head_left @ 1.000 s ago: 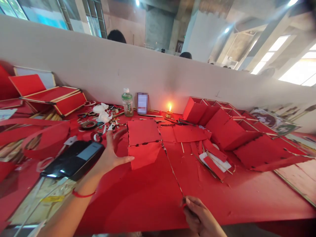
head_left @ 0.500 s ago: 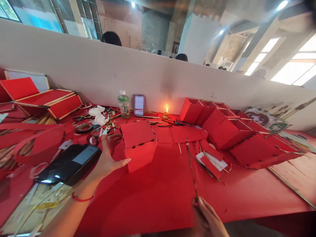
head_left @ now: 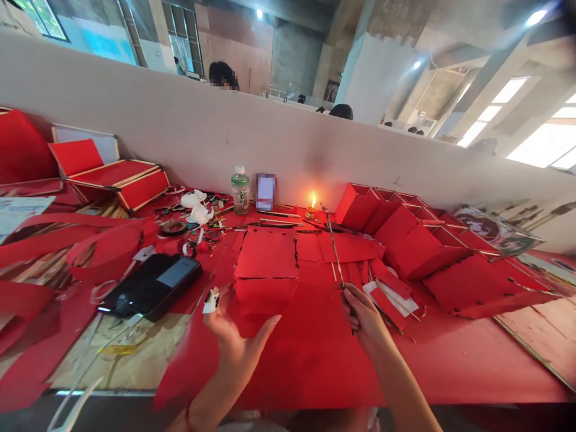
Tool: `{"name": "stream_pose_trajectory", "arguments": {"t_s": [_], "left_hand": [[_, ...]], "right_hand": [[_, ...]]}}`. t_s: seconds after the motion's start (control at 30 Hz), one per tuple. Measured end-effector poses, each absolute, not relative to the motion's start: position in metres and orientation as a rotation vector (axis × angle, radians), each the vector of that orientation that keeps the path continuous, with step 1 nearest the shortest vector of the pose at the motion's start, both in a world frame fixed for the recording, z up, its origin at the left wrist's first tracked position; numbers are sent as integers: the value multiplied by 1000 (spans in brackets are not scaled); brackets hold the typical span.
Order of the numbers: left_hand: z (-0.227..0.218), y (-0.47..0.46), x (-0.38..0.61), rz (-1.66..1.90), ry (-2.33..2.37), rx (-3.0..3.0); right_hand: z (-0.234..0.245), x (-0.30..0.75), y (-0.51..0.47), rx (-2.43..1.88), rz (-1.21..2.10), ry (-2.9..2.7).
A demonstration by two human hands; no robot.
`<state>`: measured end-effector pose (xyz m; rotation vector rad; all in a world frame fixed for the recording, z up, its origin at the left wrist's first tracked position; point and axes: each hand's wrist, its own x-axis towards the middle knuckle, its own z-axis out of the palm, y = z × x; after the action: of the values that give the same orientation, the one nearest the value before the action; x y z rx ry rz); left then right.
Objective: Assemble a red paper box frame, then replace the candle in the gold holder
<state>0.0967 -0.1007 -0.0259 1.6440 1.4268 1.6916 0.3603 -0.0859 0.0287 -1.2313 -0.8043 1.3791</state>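
L hand (head_left: 234, 345): fingers (head_left: 265, 329) wide, small white-black scrap (head_left: 211, 301) at tips. R hand (head_left: 366, 318): fingers (head_left: 353, 303) narrow, pinching thin wood stick (head_left: 335, 252) upright. Red card box (head_left: 265, 282) between hands on red bench (head_left: 450, 366).

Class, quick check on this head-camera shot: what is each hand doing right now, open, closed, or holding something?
Left hand: open, a small white-and-black scrap at its fingertips.
Right hand: closed, pinching a thin wooden stick.
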Motion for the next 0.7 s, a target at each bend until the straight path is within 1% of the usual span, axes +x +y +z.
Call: {"name": "stream_pose_trajectory", "arguments": {"t_s": [0.07, 0.13, 0.17, 0.3, 0.4, 0.43, 0.5, 0.6, 0.7], "left_hand": [[-25, -107, 88, 1926, 1420, 1570], [-23, -102, 72, 1996, 1349, 1619], [-22, -96, 61, 1967, 1291, 1677], [-24, -50, 22, 1552, 987, 1853], [-33, -22, 12, 1355, 792, 1894], [-35, -17, 12, 1331, 768, 1901], [-36, -13, 16, 1325, 741, 1920], [-31, -15, 20, 1362, 738, 1917], [-25, -15, 22, 1493, 844, 1807]], "right_hand": [[24, 361, -73, -1264, 1335, -847], [24, 367, -62, -1318, 1248, -899], [27, 371, -57, -1350, 1207, -944], [54, 386, -35, -1418, 1027, -1257], [75, 397, -7, -1423, 692, -1413], [79, 401, 5, -1464, 575, -1461], [82, 409, 27, -1641, 442, -1584], [76, 418, 50, -1818, 349, -1602], [62, 421, 59, -1932, 276, -1587]]}}
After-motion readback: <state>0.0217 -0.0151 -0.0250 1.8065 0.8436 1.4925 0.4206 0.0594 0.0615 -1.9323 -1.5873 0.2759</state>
